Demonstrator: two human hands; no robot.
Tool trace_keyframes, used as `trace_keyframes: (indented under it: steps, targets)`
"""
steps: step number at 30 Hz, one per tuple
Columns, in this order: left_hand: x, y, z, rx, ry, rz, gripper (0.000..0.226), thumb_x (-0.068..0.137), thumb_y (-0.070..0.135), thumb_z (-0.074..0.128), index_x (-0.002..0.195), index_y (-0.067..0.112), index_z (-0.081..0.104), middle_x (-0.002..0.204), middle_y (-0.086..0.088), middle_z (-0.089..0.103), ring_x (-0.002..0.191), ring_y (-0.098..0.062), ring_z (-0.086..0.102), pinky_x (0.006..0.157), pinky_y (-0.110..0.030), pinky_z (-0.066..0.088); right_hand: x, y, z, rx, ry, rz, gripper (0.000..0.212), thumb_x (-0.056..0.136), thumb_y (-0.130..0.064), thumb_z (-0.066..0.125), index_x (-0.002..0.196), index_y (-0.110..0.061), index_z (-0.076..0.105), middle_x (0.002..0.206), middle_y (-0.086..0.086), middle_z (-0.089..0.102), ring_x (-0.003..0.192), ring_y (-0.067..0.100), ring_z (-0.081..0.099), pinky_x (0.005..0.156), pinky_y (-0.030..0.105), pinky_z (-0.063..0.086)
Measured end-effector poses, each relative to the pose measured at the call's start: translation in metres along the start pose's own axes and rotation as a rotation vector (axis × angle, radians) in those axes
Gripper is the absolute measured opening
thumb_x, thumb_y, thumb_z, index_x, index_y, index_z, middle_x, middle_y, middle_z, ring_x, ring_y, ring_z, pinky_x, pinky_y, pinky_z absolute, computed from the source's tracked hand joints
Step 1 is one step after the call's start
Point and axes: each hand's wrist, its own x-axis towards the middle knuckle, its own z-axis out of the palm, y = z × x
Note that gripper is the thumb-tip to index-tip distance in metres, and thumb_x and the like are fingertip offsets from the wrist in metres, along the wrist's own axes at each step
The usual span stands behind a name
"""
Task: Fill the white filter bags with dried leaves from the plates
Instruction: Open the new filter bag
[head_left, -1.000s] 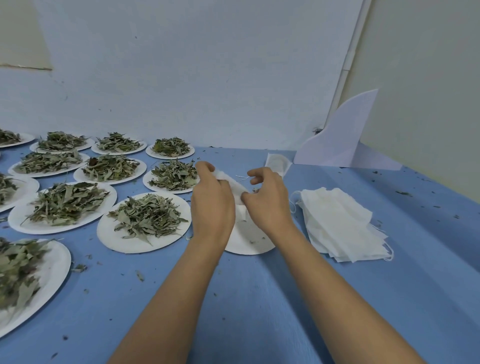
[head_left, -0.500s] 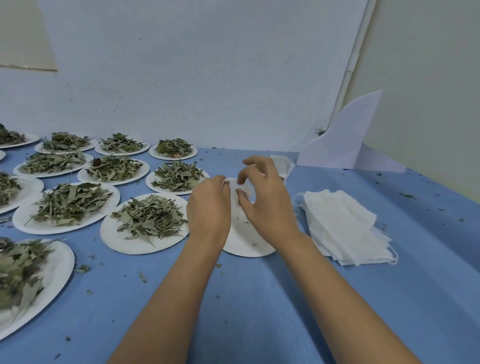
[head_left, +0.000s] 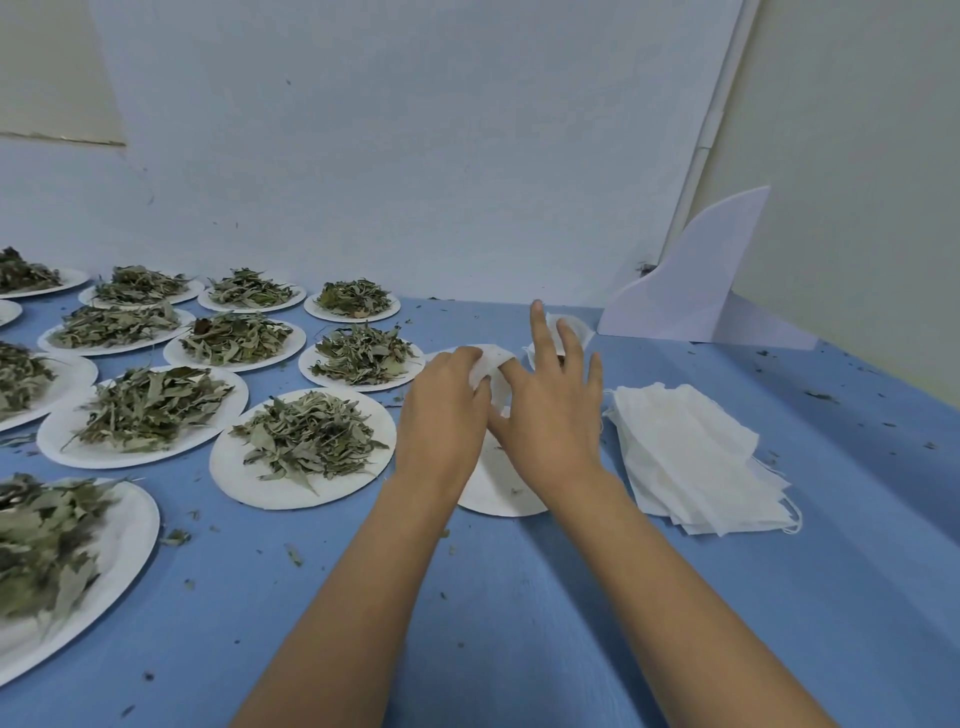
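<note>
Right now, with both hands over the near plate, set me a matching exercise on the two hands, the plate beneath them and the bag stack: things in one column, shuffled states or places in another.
1. left hand
2. right hand
3. stack of white filter bags
4. round white paper plate beneath the hands

A. fingers straight and spread
B. lies right of the hands on the blue table cover
C. almost bare of leaves
D. grips a single white filter bag

Pairs: 1-D, 2-A, 3-B, 4-C.

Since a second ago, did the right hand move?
Yes. The right hand opened and its fingers stretched forward, toward the wall, farther across the white plate under it.
</note>
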Motion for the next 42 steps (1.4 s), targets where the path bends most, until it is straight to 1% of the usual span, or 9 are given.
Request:
trace_keyframes:
  steps: [3, 6, 9, 14, 18, 22, 28, 34, 42]
  targets:
    - [0.002, -0.002, -0.002, -0.047, 0.044, -0.007, 0.034, 0.095, 0.009, 0.047, 0.128, 0.008, 0.056, 0.117, -0.010, 0.063, 0.106, -0.026, 0.057, 0.091, -0.037, 0.044, 0.000, 0.000, -0.002, 0.086, 0.032, -0.028, 0.035, 0.091, -0.042, 0.056, 0.124, -0.030, 0.059, 0.161, 0.000, 0.007, 0.144, 0.023, 0.010, 0.114, 0.046, 0.016]
    - [0.007, -0.009, -0.014, -0.085, 0.158, -0.025, 0.033, 0.096, 0.007, 0.044, 0.127, 0.005, 0.058, 0.117, -0.012, 0.065, 0.105, -0.024, 0.060, 0.085, -0.021, 0.041, -0.001, -0.010, -0.011, 0.712, 0.108, -0.022, 0.024, 0.085, -0.021, 0.067, 0.107, -0.029, 0.069, 0.145, -0.009, 0.041, 0.131, 0.012, 0.036, 0.102, 0.023, 0.032]
    - [0.014, -0.018, -0.033, -0.186, 0.300, -0.103, 0.034, 0.097, 0.009, 0.043, 0.125, 0.007, 0.061, 0.111, -0.010, 0.068, 0.095, -0.024, 0.064, 0.085, -0.029, 0.049, 0.001, -0.024, -0.020, 1.273, 0.200, 0.208, 0.016, 0.085, -0.013, 0.063, 0.090, -0.027, 0.064, 0.105, -0.022, 0.063, 0.090, 0.003, 0.063, 0.074, 0.020, 0.049]
    - [0.024, -0.038, -0.067, -0.318, 0.466, -0.175, 0.030, 0.098, 0.014, 0.045, 0.122, 0.012, 0.063, 0.101, 0.004, 0.066, 0.082, -0.017, 0.066, 0.073, -0.026, 0.055, 0.016, -0.035, -0.013, 0.962, -0.262, 0.337, 0.014, 0.087, -0.010, 0.058, 0.097, -0.014, 0.067, 0.083, -0.005, 0.064, 0.049, 0.006, 0.058, 0.042, 0.007, 0.036]
    - [0.028, -0.051, -0.077, -0.354, 0.485, -0.217, 0.029, 0.099, 0.016, 0.045, 0.121, 0.013, 0.064, 0.099, 0.007, 0.063, 0.080, -0.012, 0.065, 0.069, -0.021, 0.056, 0.036, -0.062, -0.005, 0.730, -0.473, 0.258, 0.017, 0.088, -0.015, 0.062, 0.085, 0.002, 0.066, 0.081, 0.010, 0.065, 0.052, 0.018, 0.054, 0.045, 0.016, 0.040]
    - [0.030, -0.054, -0.077, -0.371, 0.483, -0.241, 0.029, 0.099, 0.016, 0.045, 0.121, 0.013, 0.064, 0.103, 0.003, 0.064, 0.089, -0.020, 0.066, 0.077, -0.032, 0.057, 0.053, -0.077, 0.001, 0.669, -0.690, 0.281, 0.032, 0.089, -0.020, 0.066, 0.068, -0.007, 0.046, 0.087, 0.018, 0.064, 0.046, 0.016, 0.047, 0.044, 0.022, 0.037]
    - [0.035, -0.056, -0.077, -0.375, 0.495, -0.232, 0.027, 0.098, 0.015, 0.045, 0.114, 0.013, 0.066, 0.089, 0.012, 0.062, 0.070, -0.001, 0.062, 0.071, -0.031, 0.058, 0.057, -0.083, 0.007, 0.627, -0.747, 0.334, 0.040, 0.085, -0.016, 0.071, 0.066, -0.011, 0.036, 0.058, 0.007, 0.045, 0.043, 0.016, 0.039, 0.031, 0.011, 0.027]
    - [0.035, -0.061, -0.077, -0.342, 0.474, -0.220, 0.027, 0.098, 0.014, 0.043, 0.115, 0.012, 0.065, 0.089, 0.008, 0.062, 0.075, -0.020, 0.066, 0.066, -0.029, 0.053, 0.054, -0.082, 0.016, 0.666, -0.785, 0.364, 0.037, 0.084, -0.011, 0.070, 0.063, -0.008, 0.040, 0.054, 0.008, 0.046, 0.044, 0.016, 0.038, 0.041, 0.023, 0.031]
    - [0.036, -0.062, -0.077, -0.354, 0.489, -0.231, 0.027, 0.099, 0.013, 0.042, 0.114, 0.011, 0.064, 0.089, 0.009, 0.058, 0.076, -0.016, 0.065, 0.072, -0.035, 0.056, 0.056, -0.068, 0.022, 0.913, -0.858, 0.541, 0.030, 0.094, 0.001, 0.053, 0.067, -0.007, 0.041, 0.055, 0.005, 0.038, 0.041, 0.011, 0.032, 0.033, 0.012, 0.018]
